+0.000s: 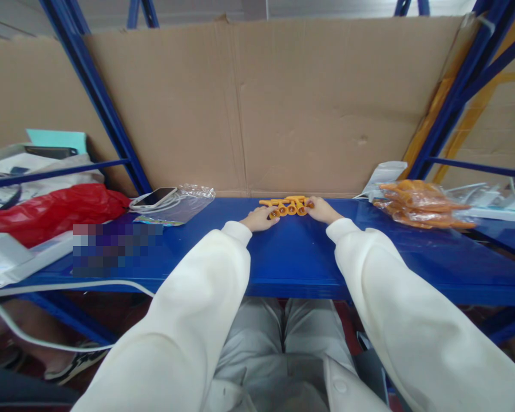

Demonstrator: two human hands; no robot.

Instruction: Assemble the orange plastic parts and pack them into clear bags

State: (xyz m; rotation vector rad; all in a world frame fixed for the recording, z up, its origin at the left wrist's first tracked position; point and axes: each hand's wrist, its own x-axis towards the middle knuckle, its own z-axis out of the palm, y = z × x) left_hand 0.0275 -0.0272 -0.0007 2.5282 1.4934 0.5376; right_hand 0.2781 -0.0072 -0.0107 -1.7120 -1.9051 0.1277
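Head view, arms (206,280) outstretched, left hand (258,219), right hand (321,210) flanking yellow pieces (287,205), grip unclear

A tall brown cardboard sheet (292,109) backs the glossy blue shelf (296,257), framed by blue metal uprights (96,94); dark reddish floor (349,320) shows below

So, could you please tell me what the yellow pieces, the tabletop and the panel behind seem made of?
Yellow pieces: probably smooth plastic, given their bright, even colour. Tabletop: perhaps painted metal, glossy blue with soft reflections. Panel: cardboard, matt brown with a fold crease.
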